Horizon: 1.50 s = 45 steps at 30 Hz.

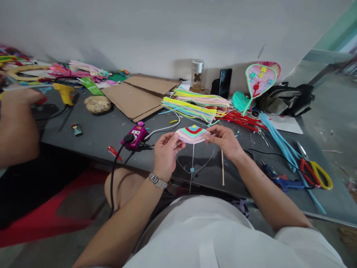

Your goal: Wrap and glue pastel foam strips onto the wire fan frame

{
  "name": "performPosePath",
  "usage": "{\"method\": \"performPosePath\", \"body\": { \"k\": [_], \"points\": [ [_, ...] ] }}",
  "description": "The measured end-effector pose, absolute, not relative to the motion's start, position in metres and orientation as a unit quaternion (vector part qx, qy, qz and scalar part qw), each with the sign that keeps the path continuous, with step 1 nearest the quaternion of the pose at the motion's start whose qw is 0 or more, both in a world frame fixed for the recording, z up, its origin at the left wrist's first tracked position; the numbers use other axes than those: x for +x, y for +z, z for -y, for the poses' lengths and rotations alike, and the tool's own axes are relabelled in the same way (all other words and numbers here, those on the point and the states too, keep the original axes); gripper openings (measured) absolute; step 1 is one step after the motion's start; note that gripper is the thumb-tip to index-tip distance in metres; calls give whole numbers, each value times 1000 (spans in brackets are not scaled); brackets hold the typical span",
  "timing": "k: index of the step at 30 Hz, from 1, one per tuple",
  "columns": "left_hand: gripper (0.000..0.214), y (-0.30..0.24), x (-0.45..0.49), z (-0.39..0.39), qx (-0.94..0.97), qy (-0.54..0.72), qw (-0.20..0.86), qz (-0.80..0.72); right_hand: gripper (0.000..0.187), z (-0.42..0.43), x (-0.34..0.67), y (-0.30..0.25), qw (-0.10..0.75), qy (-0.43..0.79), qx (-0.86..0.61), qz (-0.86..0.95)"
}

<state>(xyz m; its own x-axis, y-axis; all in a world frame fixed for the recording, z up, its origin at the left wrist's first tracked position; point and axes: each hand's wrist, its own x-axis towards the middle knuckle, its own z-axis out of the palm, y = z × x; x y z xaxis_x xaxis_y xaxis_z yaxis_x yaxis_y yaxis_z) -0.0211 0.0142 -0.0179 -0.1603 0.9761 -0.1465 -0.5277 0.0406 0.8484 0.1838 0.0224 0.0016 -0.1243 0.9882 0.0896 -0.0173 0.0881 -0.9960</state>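
My left hand [166,154] and my right hand [224,140] pinch opposite corners of a small layered pipe-cleaner shape [192,134], banded in pink, green, red and blue. Below it hangs a thin wire loop [202,167] with a straight stem and a small blue bead [192,169]. A metal wristwatch [157,180] circles my left wrist. A thin wooden stick [222,167] lies on the dark table [92,128] just below my right hand. At far left, another person's hand [19,100] is raised near a yellow glue gun [65,93].
A purple power strip [135,137] trails a black cable over the table edge. Bundled pipe cleaners [189,106], red sticks [240,121], blue sticks [279,141], cardboard sheets [139,95], a blue glue gun [281,182] and yellow-red scissors [315,175] surround my hands.
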Motion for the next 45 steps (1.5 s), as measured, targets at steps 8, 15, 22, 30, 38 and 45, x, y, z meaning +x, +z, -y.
{"method": "performPosePath", "body": {
  "k": [8,15,22,30,38,45],
  "points": [
    [45,-21,-24,-12,292,632,571,-434,33,-26,183,0,472,521,-465,538],
    [34,-2,-32,48,410,580,515,-481,32,-23,187,-5,517,520,-451,509],
    [38,0,-3,34,381,530,608,-452,31,-9,178,4,539,511,-426,517],
    [33,-8,24,30,289,570,653,-407,32,18,182,-11,536,354,-471,605],
    [34,-12,23,28,265,575,667,-394,5,32,187,-22,444,-35,-454,772],
    [30,-13,19,25,251,564,682,-393,8,35,182,-21,440,30,-494,749]
  ]
}}
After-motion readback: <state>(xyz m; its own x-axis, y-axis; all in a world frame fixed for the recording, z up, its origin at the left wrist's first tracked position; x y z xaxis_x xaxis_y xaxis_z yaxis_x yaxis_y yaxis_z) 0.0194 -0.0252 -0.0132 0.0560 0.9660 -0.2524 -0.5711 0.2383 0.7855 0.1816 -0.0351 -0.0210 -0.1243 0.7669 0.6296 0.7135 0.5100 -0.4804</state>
